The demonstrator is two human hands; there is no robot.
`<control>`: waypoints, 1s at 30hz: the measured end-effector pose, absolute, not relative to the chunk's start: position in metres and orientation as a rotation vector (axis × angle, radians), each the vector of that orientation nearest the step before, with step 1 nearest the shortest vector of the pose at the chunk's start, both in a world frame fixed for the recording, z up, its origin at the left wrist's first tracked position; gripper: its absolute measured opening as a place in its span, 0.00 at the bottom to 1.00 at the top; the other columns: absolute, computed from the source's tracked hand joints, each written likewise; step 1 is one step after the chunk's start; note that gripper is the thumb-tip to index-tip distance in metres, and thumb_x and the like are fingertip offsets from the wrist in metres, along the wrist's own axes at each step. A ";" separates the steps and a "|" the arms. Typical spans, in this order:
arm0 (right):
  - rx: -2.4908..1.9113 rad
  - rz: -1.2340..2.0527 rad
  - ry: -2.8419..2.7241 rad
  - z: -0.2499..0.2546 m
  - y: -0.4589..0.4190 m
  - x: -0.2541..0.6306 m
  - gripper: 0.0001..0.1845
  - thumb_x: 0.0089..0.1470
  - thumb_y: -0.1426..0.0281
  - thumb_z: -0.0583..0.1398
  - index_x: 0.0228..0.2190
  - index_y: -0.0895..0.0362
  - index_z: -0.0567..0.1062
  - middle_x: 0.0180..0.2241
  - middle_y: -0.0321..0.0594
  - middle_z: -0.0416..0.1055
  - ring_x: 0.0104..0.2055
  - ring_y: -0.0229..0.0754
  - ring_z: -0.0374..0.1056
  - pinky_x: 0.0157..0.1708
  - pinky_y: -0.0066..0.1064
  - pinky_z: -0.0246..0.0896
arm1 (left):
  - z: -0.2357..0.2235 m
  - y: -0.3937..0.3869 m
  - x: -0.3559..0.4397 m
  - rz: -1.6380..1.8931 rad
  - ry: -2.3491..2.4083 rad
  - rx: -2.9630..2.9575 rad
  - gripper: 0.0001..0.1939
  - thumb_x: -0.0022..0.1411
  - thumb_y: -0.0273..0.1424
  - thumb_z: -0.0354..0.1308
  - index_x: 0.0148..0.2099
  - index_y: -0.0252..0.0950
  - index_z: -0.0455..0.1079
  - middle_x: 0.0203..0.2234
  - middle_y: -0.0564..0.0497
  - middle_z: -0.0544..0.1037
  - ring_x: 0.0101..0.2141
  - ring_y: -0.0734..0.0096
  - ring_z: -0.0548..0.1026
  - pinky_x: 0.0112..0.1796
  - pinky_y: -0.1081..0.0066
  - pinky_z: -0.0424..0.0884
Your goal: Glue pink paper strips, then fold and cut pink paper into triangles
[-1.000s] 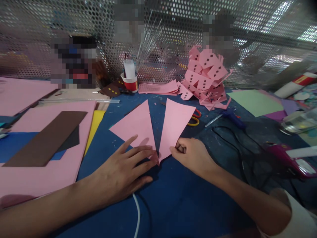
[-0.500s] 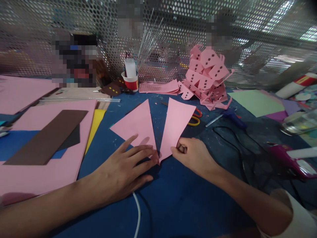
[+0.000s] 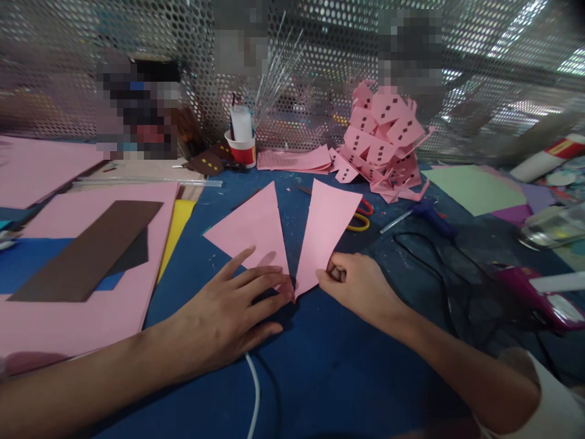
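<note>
Two pink paper pieces lie on the blue table in front of me, their lower tips meeting at a point. My left hand (image 3: 247,299) rests with fingers spread over the lower part of the left pink piece (image 3: 256,225). Its fingertips press near the meeting tips. My right hand (image 3: 351,277) is closed in a pinch on the lower right edge of the right pink piece (image 3: 322,228). A dark gap runs between the two pieces. Behind the right piece, scissors (image 3: 360,224) with red and yellow handles are partly covered.
Pink sheets (image 3: 119,329) with a brown strip (image 3: 91,250) lie left. At the back stand a paper cup (image 3: 242,150) and a heap of dotted pink cutouts (image 3: 381,143). A blue glue gun (image 3: 434,219), its cord and a magenta device (image 3: 534,299) are right. A white cable (image 3: 255,390) runs in front.
Almost nothing differs. Both hands stay in place on the pink pieces, and the view shifts very slightly.
</note>
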State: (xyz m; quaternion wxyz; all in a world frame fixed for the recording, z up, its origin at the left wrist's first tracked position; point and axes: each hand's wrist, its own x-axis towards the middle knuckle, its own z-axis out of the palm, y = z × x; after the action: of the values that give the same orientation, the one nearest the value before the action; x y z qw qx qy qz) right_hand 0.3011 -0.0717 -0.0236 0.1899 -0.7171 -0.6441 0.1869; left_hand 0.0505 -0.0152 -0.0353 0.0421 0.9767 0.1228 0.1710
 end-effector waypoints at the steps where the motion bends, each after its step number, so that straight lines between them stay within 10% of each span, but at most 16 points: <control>1: -2.013 0.522 -1.812 -0.024 -0.072 0.301 0.18 0.53 0.68 0.61 0.17 0.56 0.63 0.16 0.30 0.62 0.21 0.33 0.52 0.25 0.30 0.43 | -0.035 -0.015 0.050 0.523 0.375 2.989 0.18 0.70 0.38 0.58 0.59 0.41 0.72 0.55 0.47 0.77 0.59 0.57 0.71 0.69 0.50 0.45; 30: -1.999 0.504 -1.833 -0.025 -0.073 0.302 0.17 0.53 0.68 0.60 0.17 0.55 0.63 0.16 0.30 0.62 0.20 0.33 0.54 0.24 0.29 0.44 | -0.036 -0.015 0.052 0.522 0.375 2.986 0.17 0.70 0.38 0.58 0.59 0.41 0.72 0.56 0.47 0.77 0.60 0.57 0.71 0.69 0.49 0.43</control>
State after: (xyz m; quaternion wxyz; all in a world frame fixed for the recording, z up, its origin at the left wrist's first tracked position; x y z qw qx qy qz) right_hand 0.3020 -0.0725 -0.0245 0.1901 -0.7115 -0.6523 0.1794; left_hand 0.0516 -0.0155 -0.0358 0.0437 0.9767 0.1226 0.1707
